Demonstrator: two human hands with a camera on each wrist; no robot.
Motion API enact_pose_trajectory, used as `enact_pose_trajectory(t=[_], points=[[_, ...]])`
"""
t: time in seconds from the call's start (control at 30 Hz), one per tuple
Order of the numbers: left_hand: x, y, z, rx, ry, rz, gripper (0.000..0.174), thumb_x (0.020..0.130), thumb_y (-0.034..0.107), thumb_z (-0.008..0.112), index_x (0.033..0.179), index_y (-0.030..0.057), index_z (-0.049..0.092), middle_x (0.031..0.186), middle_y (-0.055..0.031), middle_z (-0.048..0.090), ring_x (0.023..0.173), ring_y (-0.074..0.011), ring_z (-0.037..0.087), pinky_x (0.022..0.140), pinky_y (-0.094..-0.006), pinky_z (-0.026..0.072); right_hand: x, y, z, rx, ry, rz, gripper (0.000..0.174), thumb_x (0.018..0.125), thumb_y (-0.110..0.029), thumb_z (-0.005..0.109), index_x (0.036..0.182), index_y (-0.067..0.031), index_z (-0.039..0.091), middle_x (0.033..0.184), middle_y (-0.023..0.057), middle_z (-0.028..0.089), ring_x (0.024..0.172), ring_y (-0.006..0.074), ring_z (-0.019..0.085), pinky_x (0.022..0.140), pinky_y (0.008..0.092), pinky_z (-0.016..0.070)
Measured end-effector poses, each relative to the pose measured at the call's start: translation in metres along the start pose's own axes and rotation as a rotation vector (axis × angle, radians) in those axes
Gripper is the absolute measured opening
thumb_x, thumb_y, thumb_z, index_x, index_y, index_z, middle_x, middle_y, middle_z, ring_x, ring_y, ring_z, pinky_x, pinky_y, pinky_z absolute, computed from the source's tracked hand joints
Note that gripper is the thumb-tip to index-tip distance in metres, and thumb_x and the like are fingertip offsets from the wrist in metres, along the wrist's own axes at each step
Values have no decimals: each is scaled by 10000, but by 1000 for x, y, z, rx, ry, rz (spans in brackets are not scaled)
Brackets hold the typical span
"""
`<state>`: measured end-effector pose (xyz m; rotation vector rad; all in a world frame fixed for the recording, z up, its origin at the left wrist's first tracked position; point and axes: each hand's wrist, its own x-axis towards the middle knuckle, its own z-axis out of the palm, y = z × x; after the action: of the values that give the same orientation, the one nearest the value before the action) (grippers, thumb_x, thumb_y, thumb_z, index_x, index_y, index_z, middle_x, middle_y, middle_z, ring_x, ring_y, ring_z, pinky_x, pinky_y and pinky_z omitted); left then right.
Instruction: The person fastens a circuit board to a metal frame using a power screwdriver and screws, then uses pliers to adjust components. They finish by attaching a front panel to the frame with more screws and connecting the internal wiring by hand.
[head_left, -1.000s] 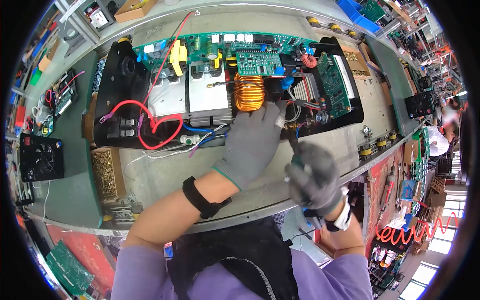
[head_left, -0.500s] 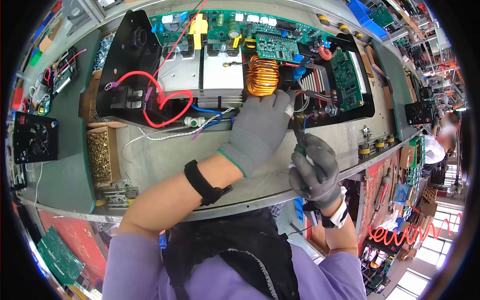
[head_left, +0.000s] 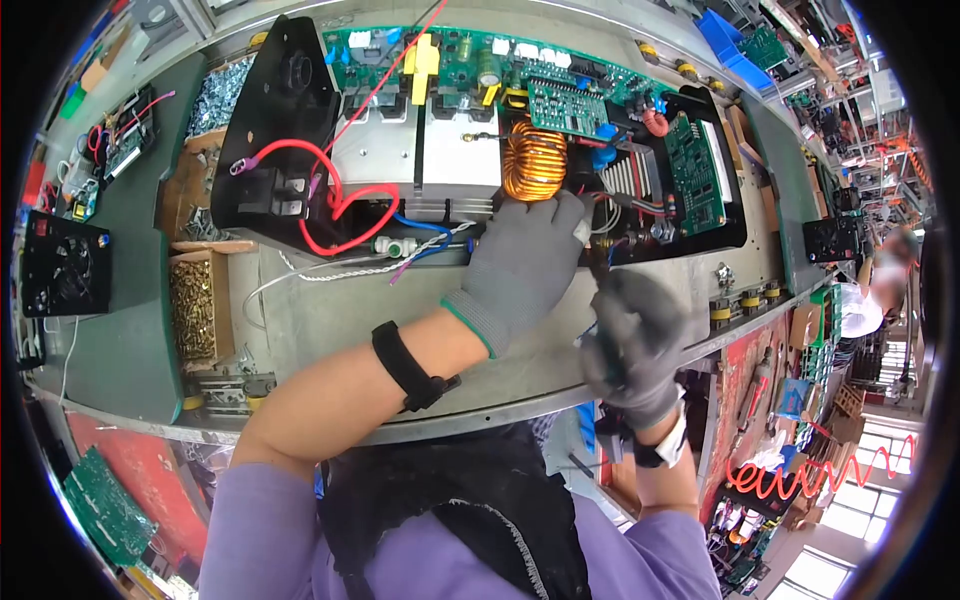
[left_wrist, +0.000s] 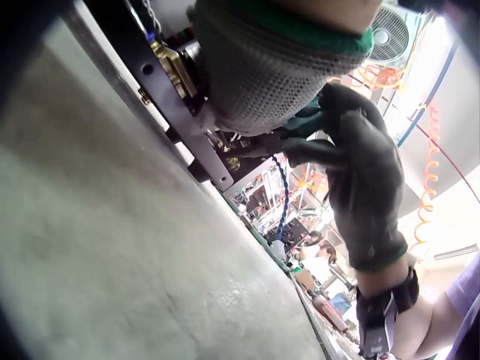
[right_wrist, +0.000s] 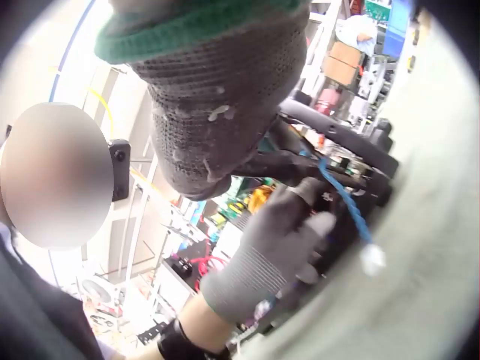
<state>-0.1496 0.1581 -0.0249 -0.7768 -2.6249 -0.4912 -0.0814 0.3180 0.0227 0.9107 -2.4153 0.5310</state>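
Note:
In the head view my left hand (head_left: 530,260), in a grey glove, reaches over the front edge of an open black metal case (head_left: 735,225). Its fingers rest just below a copper-wound coil (head_left: 535,162); the fingertips are hidden among the parts, and I cannot tell whether they hold something. My right hand (head_left: 635,345), gloved and blurred, is curled round a dark, slim-shafted hand tool (left_wrist: 251,148). The tool's tip meets the case's front side, beside the left fingers. A twisted blue wire (right_wrist: 345,196) with a white connector hangs near the tool.
Green circuit boards (head_left: 565,105) and silvery heat sinks (head_left: 460,155) fill the case. A thick red cable (head_left: 345,215) loops at its left. A box of brass screws (head_left: 195,310) stands left of the case. A black fan unit (head_left: 65,262) lies further left.
The right hand keeps turning at the tool, its fingers shifting between frames. The left hand stays below the coil. The head view has shifted, so the case sits higher and further right.

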Motion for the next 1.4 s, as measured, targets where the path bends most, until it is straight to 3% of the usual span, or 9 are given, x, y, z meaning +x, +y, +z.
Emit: enact_pose_trajectory(t=[0.13,0.27,0.43,0.67,0.9,1.03,1.13,1.2,1.4], points=[[-1,0,-1,-18,29,24,224,814,187,618,1007,75,644,1032,-52,544,874,-207,562,681,-350,441,-5,7,11,-39,89,-67,463,634,16,683,1089,-64,662,1084,120,506,941,339,626,725,374,565],[1,4,1,-147,34,-69,225,810,182,627,1010,79,642,1035,-52,551,879,-201,560,682,-351,441,55,14,-11,135,-71,178,475,652,57,635,1114,-56,652,1085,120,517,856,286,602,691,346,519],[2,3,-2,-38,47,23,366,805,171,623,1152,59,588,1024,-56,545,878,-193,561,678,-347,441,49,12,-11,234,-30,229,503,678,86,596,1159,-55,634,1088,128,525,794,255,557,678,337,482],[4,3,-2,57,-49,73,516,774,152,605,1273,33,552,1039,-70,522,888,-186,556,660,-340,434,-21,13,8,-64,60,-67,497,627,-24,718,1118,-75,662,1162,134,496,966,358,626,751,402,573],[5,10,-5,-161,-3,-76,223,876,165,557,1039,30,627,1003,-63,548,912,-199,564,710,-348,450,57,24,-11,238,-64,248,483,678,29,624,1151,-68,647,1093,132,539,859,284,612,687,333,520],[8,8,4,-134,136,0,301,829,166,619,1098,42,565,894,-84,566,774,-246,571,676,-380,457,36,20,-11,209,-20,219,448,696,19,611,1140,-33,638,1149,154,513,957,323,601,798,365,529],[6,6,6,15,52,66,380,784,165,626,1144,50,592,969,-68,553,833,-212,564,682,-356,451,-12,8,1,1,57,74,423,664,10,651,1087,-11,641,1159,165,481,1016,378,594,879,419,536],[6,9,11,5,-70,11,440,751,171,623,1177,61,610,1017,-53,533,882,-181,551,692,-339,442,-32,15,11,-60,72,-42,468,616,14,683,1081,-25,655,1108,141,470,1020,383,600,832,414,559],[6,10,7,-121,26,-28,400,773,183,664,1149,60,608,994,-70,539,856,-204,560,675,-348,448,48,14,-9,140,-24,225,412,673,67,581,1055,-59,669,1103,158,539,881,309,619,717,376,524]])
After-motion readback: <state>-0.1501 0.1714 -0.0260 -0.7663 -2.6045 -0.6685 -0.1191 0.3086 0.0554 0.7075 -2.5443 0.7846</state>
